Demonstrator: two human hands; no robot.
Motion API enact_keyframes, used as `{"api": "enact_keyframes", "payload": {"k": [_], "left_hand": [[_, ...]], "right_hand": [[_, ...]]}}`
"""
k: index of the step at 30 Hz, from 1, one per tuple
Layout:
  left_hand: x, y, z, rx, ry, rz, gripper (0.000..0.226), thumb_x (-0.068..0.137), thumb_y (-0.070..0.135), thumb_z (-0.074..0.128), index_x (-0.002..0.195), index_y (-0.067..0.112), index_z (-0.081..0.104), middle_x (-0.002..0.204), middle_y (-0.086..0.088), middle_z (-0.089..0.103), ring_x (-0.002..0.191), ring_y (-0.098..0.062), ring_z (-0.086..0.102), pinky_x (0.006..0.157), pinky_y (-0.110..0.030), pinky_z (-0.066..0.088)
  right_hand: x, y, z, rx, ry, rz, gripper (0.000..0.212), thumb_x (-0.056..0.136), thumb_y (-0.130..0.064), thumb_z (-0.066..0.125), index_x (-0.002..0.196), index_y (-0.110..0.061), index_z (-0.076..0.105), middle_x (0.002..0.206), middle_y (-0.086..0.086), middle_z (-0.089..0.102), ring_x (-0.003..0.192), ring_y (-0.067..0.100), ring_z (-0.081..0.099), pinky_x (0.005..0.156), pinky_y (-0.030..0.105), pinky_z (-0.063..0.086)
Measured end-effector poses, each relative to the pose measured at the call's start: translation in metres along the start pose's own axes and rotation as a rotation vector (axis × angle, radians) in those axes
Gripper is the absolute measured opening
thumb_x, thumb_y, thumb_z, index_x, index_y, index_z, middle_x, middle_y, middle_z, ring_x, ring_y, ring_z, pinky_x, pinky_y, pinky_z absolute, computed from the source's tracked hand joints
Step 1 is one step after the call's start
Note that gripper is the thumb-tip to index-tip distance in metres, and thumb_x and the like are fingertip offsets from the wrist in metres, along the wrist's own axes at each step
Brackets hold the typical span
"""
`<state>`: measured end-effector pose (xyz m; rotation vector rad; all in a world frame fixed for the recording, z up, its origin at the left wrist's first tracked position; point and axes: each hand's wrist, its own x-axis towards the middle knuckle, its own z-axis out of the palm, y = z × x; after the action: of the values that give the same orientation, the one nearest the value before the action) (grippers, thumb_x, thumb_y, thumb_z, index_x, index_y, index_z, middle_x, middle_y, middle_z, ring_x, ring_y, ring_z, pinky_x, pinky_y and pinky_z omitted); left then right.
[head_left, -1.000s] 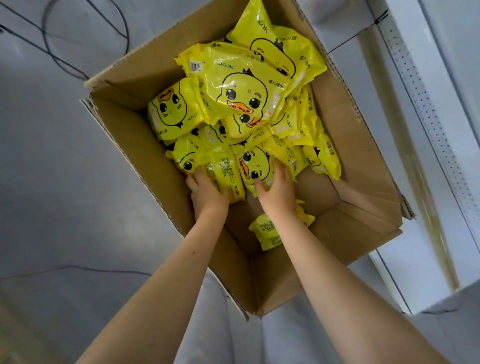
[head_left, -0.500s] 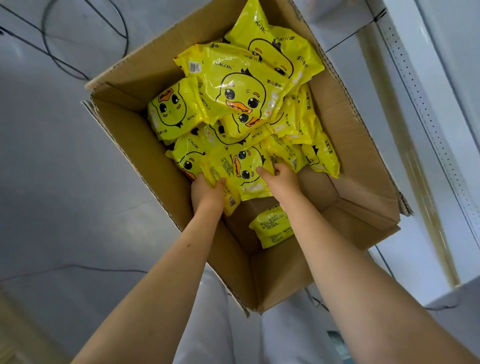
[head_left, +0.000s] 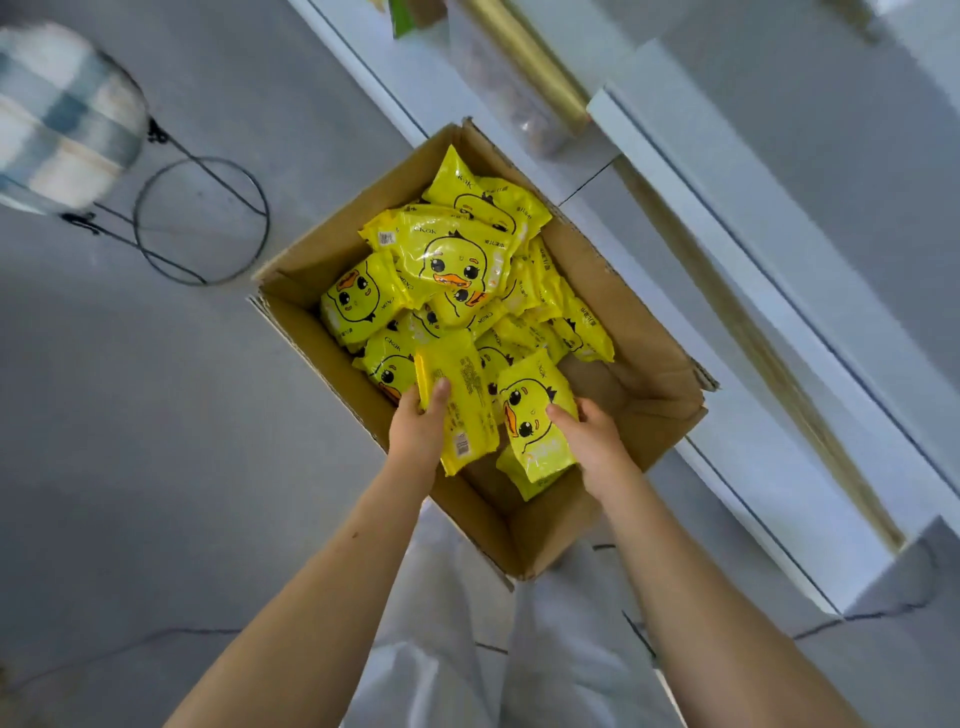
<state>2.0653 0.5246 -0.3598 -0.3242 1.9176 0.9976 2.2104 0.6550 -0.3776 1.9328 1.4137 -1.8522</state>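
An open cardboard box (head_left: 654, 364) stands on the grey floor, holding several yellow packs printed with a duck face (head_left: 452, 260). My left hand (head_left: 418, 431) grips one yellow pack (head_left: 462, 410) by its left edge, thumb on top; this pack shows its printed back. My right hand (head_left: 592, 441) holds another yellow pack (head_left: 530, 415), duck face up, by its right edge. Both packs are lifted above the near end of the box. One more pack (head_left: 530, 483) lies on the box bottom under them.
A stool with a checked cushion (head_left: 62, 119) and a black wire ring base (head_left: 202, 221) stands at the far left. White shelving (head_left: 753, 270) runs along the right of the box. My light trousers (head_left: 467, 623) are below the box.
Each hand has taken hold of a pack and raised it out of the pile towards me. The view has pulled back and up, showing the stool and more shelving.
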Motion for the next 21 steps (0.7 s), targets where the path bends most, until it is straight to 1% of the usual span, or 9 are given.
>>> {"api": "enact_keyframes", "payload": {"k": [3,6,7,10,11,13,15,18,21], "left_hand": [[-0.039,0.017,-0.012,0.027,-0.079,0.039,0.069,0.085,0.063,0.05,0.136,0.018,0.048,0.122,0.0,0.059,0.114,-0.024,0.053,0.098,-0.046,0.043],[-0.077,0.031,-0.009,0.105,-0.164,0.09,0.074,0.081,0.067,0.051,0.135,0.017,0.048,0.125,-0.004,0.057,0.113,-0.028,0.054,0.097,-0.05,0.045],[-0.089,0.036,-0.004,0.144,-0.188,0.119,0.074,0.08,0.067,0.051,0.135,0.018,0.047,0.123,-0.004,0.057,0.109,-0.028,0.056,0.095,-0.049,0.047],[-0.122,0.051,0.014,0.234,-0.191,0.226,0.073,0.078,0.058,0.063,0.134,0.018,0.039,0.128,-0.009,0.051,0.095,-0.029,0.061,0.076,-0.04,0.055],[-0.131,0.055,0.019,0.245,-0.187,0.254,0.07,0.077,0.053,0.068,0.13,0.019,0.038,0.127,-0.012,0.05,0.095,-0.032,0.061,0.074,-0.042,0.055],[-0.15,0.063,0.035,0.243,-0.207,0.31,0.065,0.076,0.042,0.074,0.124,0.023,0.033,0.131,-0.014,0.046,0.103,-0.037,0.059,0.08,-0.047,0.054],[-0.166,0.067,0.054,0.292,-0.221,0.397,0.064,0.076,0.04,0.076,0.122,0.025,0.034,0.135,-0.013,0.041,0.11,-0.038,0.055,0.086,-0.048,0.052],[-0.19,0.065,0.086,0.399,-0.2,0.475,0.073,0.073,0.05,0.074,0.128,0.021,0.037,0.136,-0.011,0.034,0.119,-0.031,0.045,0.093,-0.04,0.044],[-0.213,0.06,0.117,0.491,-0.228,0.453,0.087,0.069,0.06,0.071,0.136,0.018,0.034,0.139,-0.008,0.028,0.126,-0.029,0.038,0.101,-0.044,0.039]], "right_hand": [[-0.049,-0.005,-0.022,0.116,0.049,-0.042,0.033,0.088,-0.025,0.067,0.118,-0.013,0.059,0.115,0.009,0.066,0.096,0.022,0.065,0.083,0.035,0.052],[-0.089,-0.008,-0.04,0.223,0.054,-0.085,0.025,0.09,-0.026,0.064,0.112,-0.014,0.065,0.11,0.01,0.07,0.099,0.028,0.066,0.092,0.047,0.051],[-0.101,-0.008,-0.046,0.286,0.05,-0.083,0.024,0.09,-0.026,0.063,0.112,-0.015,0.065,0.107,0.009,0.071,0.097,0.028,0.068,0.089,0.047,0.053],[-0.133,-0.011,-0.067,0.42,0.065,-0.105,0.02,0.091,-0.02,0.062,0.109,-0.013,0.065,0.091,0.005,0.075,0.078,0.022,0.072,0.061,0.031,0.056],[-0.141,-0.011,-0.075,0.454,0.068,-0.112,0.019,0.091,-0.018,0.062,0.109,-0.013,0.064,0.09,0.005,0.075,0.076,0.022,0.072,0.057,0.029,0.055],[-0.156,-0.012,-0.095,0.522,0.052,-0.127,0.018,0.091,-0.015,0.061,0.109,-0.013,0.062,0.094,0.009,0.074,0.077,0.023,0.071,0.058,0.03,0.056],[-0.165,-0.011,-0.116,0.577,0.045,-0.149,0.015,0.091,-0.014,0.06,0.106,-0.01,0.062,0.093,0.012,0.073,0.08,0.026,0.071,0.064,0.035,0.057],[-0.171,-0.01,-0.151,0.582,0.042,-0.185,0.017,0.093,-0.013,0.059,0.108,-0.008,0.061,0.099,0.015,0.071,0.085,0.029,0.069,0.071,0.039,0.056],[-0.175,-0.004,-0.185,0.594,0.031,-0.224,0.015,0.093,-0.014,0.058,0.107,-0.008,0.061,0.095,0.012,0.072,0.082,0.025,0.07,0.068,0.036,0.056]]}}
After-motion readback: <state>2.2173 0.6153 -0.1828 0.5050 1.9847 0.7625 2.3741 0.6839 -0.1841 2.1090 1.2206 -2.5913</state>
